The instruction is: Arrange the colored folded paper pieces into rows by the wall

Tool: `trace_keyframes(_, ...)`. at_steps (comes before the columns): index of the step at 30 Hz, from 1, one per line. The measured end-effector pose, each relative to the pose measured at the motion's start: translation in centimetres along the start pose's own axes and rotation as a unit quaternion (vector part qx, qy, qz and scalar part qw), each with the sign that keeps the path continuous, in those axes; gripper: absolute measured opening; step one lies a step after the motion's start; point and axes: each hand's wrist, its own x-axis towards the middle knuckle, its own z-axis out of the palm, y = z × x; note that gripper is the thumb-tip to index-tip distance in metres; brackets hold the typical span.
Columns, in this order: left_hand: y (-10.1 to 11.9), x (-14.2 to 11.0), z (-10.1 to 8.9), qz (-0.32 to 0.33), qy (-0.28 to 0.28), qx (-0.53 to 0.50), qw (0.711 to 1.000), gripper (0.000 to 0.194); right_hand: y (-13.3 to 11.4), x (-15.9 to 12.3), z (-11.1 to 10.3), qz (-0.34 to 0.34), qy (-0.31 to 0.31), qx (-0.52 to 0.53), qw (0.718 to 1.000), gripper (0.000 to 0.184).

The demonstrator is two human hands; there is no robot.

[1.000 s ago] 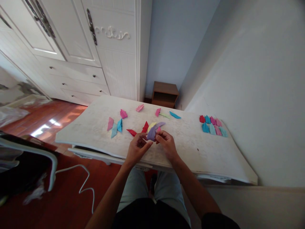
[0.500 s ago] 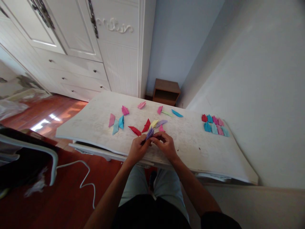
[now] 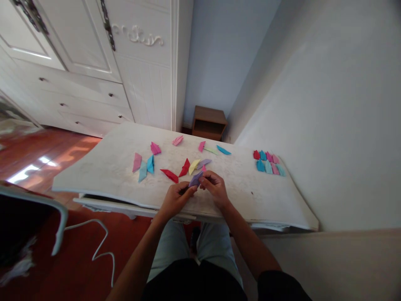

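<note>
Both hands meet over the near edge of a white table (image 3: 103, 171). My left hand (image 3: 175, 198) and my right hand (image 3: 213, 188) pinch a small folded purple paper piece (image 3: 195, 180) between their fingertips. Just beyond them lie loose folded pieces: red ones (image 3: 175, 172), a yellow one (image 3: 193, 166) and a lilac one (image 3: 204, 162). Further left are a pink piece (image 3: 137, 161) and blue pieces (image 3: 147, 166).
Several red, blue and pink folded pieces (image 3: 268, 163) sit in two neat rows at the table's right, near the wall. More pink, green and blue pieces (image 3: 213, 148) lie at the far edge. A white wardrobe (image 3: 94, 62), a brown bedside cabinet (image 3: 208, 122) and a white cable (image 3: 100, 246) surround it.
The hands have drawn the purple piece down from in front of the loose pile toward the table's near edge and folded it smaller. The camera has swung slightly right.
</note>
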Motion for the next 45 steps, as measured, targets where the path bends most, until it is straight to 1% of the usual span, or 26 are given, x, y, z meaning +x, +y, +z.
trace_keyframes(3,-0.3,0.0,0.1,0.0,0.02,-0.001,1.0,0.032,-0.1,0.7,-1.4,0.01,0.042,0.023,0.999,0.029)
trace_keyframes(5,-0.4,0.0,0.2,-0.002,0.027,0.004,1.0,0.035,-0.6,1.6,-3.2,0.006,0.06,0.013,0.998,0.031)
trace_keyframes(7,-0.4,0.1,0.1,0.002,0.029,0.024,0.999,0.034,-1.4,2.8,-5.8,-0.006,0.073,-0.017,0.997,0.033)
trace_keyframes(9,-0.4,0.1,0.1,0.007,0.031,0.047,0.998,0.033,-2.4,4.4,-9.1,-0.009,0.086,-0.066,0.994,0.036)
trace_keyframes(11,-0.4,0.2,0.0,0.011,0.034,0.062,0.997,0.032,-3.4,6.3,-12.9,0.019,0.104,-0.14,0.984,0.038)
trace_keyframes(12,-0.3,0.2,0.0,0.012,0.034,0.064,0.997,0.032,-3.7,7.3,-14.8,0.053,0.119,-0.199,0.971,0.036)
trace_keyframes(13,-0.3,0.3,0.0,0.012,0.035,0.064,0.997,0.031,-4.0,8.3,-16.7,0.096,0.129,-0.269,0.95,0.034)
trace_keyframes(16,-0.3,0.4,0.0,0.011,0.038,0.056,0.998,0.032,-4.4,11.1,-21.6,0.145,0.147,-0.34,0.918,0.024)
trace_keyframes(18,-0.3,0.4,-0.1,0.008,0.042,0.055,0.998,0.033,-4.4,12.5,-23.9,0.171,0.15,-0.382,0.896,0.019)
trace_keyframes(21,-0.3,0.4,-0.1,0.004,0.048,0.066,0.997,0.034,-4.1,13.8,-25.8,0.196,0.149,-0.446,0.86,0.015)
trace_keyframes(24,-0.4,0.5,-0.1,0.007,0.052,0.073,0.996,0.035,-3.7,14.5,-26.4,0.211,0.138,-0.507,0.824,0.014)
trace_keyframes(28,-0.1,0.5,-0.1,0.005,0.049,0.071,0.996,0.035,-3.6,15.0,-26.1,0.21,0.119,-0.589,0.771,0.015)
trace_keyframes(32,0.2,0.5,-0.2,0.004,0.047,0.086,0.995,0.037,-4.1,14.5,-24.8,0.169,0.114,-0.668,0.716,0.023)
trace_keyframes(34,0.1,0.5,-0.2,0.002,0.044,0.09,0.995,0.037,-4.0,13.7,-23.7,0.149,0.096,-0.694,0.698,0.028)
trace_keyframes(37,-0.3,0.4,-0.3,0.003,0.038,0.09,0.995,0.038,-3.0,11.7,-21.7,0.127,0.053,-0.714,0.686,0.032)
trace_keyframes(40,-0.8,0.4,-0.3,0.009,0.039,0.094,0.995,0.038,-1.6,9.8,-20.1,0.123,0.025,-0.718,0.684,0.038)
trace_keyframes(42,-1.0,0.5,-0.3,0.013,0.04,0.1,0.994,0.037,-0.9,9.1,-19.6,0.123,0.015,-0.717,0.686,0.044)
trace_keyframes(45,-1.1,0.5,-0.3,0.018,0.035,0.106,0.994,0.037,-0.5,8.8,-19.6,0.122,0.017,-0.716,0.687,0.049)
